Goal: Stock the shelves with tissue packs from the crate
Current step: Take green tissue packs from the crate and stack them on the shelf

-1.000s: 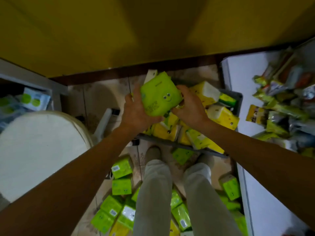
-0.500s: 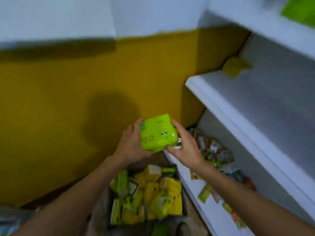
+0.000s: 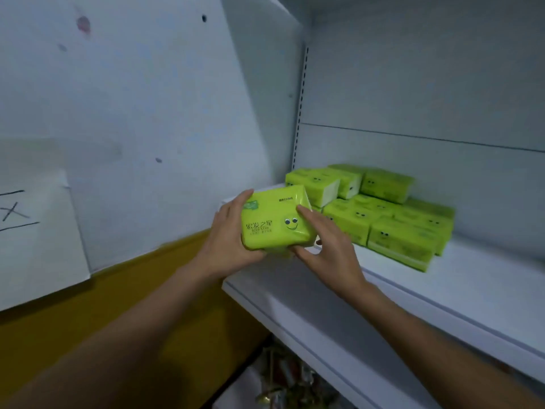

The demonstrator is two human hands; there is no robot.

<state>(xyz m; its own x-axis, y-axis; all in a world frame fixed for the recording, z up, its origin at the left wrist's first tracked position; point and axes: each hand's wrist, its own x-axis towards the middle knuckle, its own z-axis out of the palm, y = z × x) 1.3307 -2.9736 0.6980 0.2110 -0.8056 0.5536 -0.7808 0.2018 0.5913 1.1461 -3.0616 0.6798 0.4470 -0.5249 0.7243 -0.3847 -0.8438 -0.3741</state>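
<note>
a: where's the pack?
b: green tissue pack [image 3: 275, 221] clamped between my left hand [image 3: 228, 242] and right hand [image 3: 330, 246], fingers curled round it, at the shelf [image 3: 442, 290] edge.
a: next?
b: probably set it beside the stacked packs [image 3: 383, 214].

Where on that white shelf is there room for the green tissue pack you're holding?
The white shelf is bare along its front edge, in front of the stacked packs, and to their right beside the back wall. The back left corner is crowded: packs piled two layers high.
</note>
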